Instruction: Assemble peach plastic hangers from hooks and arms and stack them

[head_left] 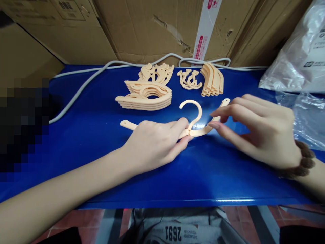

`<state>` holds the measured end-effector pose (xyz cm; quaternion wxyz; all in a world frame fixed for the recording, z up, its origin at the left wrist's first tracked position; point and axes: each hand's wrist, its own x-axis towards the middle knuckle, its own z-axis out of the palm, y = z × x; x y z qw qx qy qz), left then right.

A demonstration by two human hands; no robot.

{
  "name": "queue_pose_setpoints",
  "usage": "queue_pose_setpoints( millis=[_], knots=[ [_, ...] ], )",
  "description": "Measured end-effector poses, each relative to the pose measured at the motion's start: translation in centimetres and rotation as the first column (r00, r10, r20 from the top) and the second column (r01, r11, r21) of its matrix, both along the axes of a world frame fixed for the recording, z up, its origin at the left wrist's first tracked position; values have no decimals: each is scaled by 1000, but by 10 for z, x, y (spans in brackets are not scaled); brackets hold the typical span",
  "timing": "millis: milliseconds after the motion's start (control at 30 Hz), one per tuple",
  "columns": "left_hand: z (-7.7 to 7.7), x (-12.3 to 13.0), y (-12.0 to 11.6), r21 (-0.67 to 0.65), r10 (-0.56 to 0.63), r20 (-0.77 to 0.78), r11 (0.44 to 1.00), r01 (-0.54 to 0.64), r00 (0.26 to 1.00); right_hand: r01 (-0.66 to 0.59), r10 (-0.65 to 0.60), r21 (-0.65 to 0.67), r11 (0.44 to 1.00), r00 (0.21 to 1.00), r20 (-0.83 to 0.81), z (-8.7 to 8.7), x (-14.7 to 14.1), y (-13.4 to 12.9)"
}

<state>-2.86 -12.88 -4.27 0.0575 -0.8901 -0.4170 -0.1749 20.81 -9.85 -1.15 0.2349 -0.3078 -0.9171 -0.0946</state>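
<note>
A cream plastic folding hanger (195, 117) with a curved hook lies low over the blue table, its two arms spread to the sides. My left hand (154, 144) grips it close to the centre joint, thumb and fingers closed round the left arm; the palm covers part of that arm. On the other side, my right hand (261, 130) has its thumb and fingers bent loosely about the right arm, with the arm showing between the fingertips. Behind the hanger sits a neat stack of cream hanger arms (146, 101).
Further back are a pile of cream parts (156, 73), several loose hooks (189, 79) and a bundle of curved arms (212, 79). A white cable (83, 89) runs along the blue table (177, 183) before cardboard boxes (152, 30). Clear plastic bags (297, 61) lie at right.
</note>
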Motion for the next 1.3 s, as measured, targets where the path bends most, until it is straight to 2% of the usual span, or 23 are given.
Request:
queue_pose_setpoints(
  millis=[200,433,1300],
  knots=[
    [0,0,-1,35,17,-6,999,-17,1000,-23,22,-116,993,1000,-10,-8,-5,-2],
    [-1,0,-3,80,-19,-1,997,19,1000,-53,51,-167,985,999,-14,-11,-6,1],
    [-5,2,-4,117,-61,-40,991,66,997,-26,35,-192,981,998,44,-17,-8,2]
  ],
)
